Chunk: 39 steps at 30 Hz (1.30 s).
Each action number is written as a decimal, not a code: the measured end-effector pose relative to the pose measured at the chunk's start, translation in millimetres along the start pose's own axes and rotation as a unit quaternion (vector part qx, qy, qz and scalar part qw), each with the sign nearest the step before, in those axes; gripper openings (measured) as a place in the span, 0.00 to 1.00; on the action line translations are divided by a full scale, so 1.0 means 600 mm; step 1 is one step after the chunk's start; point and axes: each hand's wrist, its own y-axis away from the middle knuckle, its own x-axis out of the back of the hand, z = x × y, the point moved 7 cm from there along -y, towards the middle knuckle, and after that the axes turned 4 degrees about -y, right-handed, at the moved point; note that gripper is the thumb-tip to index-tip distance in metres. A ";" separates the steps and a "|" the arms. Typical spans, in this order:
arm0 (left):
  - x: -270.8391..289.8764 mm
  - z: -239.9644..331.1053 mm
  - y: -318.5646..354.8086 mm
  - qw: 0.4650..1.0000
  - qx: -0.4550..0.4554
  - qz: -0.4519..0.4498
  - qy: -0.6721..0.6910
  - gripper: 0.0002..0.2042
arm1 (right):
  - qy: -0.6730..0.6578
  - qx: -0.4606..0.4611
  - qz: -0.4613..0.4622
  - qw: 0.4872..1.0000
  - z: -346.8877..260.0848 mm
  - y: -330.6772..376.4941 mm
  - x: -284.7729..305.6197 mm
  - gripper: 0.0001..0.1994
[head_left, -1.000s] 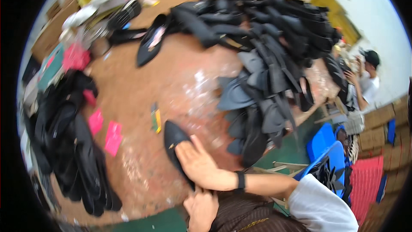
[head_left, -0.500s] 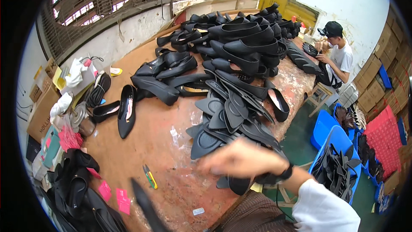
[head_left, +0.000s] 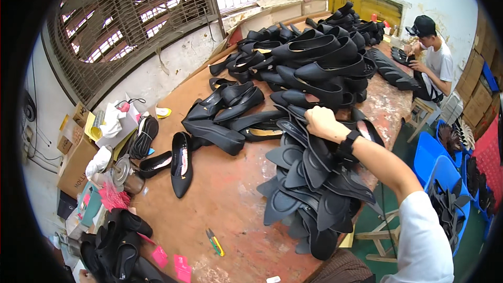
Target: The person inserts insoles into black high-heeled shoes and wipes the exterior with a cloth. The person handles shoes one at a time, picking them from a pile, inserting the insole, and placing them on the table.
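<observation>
My right hand [head_left: 324,124], with a black band on its wrist, reaches out over the table. Its fingers are curled down at the seam between a heap of black pointed shoes [head_left: 319,50] and a pile of dark grey shoe soles [head_left: 285,204]. The fingertips are hidden, so what they grip is not clear. At the lower left edge a small patch of skin shows beside several black shoes [head_left: 118,241]; it may be my left hand, its fingers not readable. A single black pump [head_left: 181,170] lies left of the middle.
Yellow-green thread snips [head_left: 215,242] and pink tags [head_left: 182,268] lie on the worn table [head_left: 220,199]. A glass jar [head_left: 131,175] and boxes [head_left: 78,170] line the left side. Blue bins [head_left: 445,173] stand on the floor at right. A person [head_left: 432,55] works at the far right end.
My right hand has moved up and away, from the near end of the sole pile to its far end. The dark shoe blurred at the lower edge is gone from there. The view has shifted.
</observation>
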 end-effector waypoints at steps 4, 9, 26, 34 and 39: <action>-0.038 0.149 0.007 0.984 -0.124 0.120 -0.052 0.28 | -0.003 -0.005 -0.026 1.000 0.010 0.000 0.020 0.06; 0.130 0.608 0.135 0.871 -0.384 -0.033 0.306 0.35 | -0.129 0.023 0.078 0.988 -0.009 0.049 0.121 0.05; 0.170 1.122 0.401 0.617 -0.686 0.011 0.386 0.12 | -0.123 0.070 0.397 0.907 0.007 0.090 0.318 0.08; 0.125 0.786 0.338 0.636 -0.717 -0.074 0.275 0.06 | -0.056 0.221 0.407 0.885 -0.043 0.063 0.395 0.08; 0.083 0.579 0.361 0.734 -0.596 -0.119 0.302 0.09 | -0.107 0.232 0.456 0.852 -0.064 0.045 0.479 0.06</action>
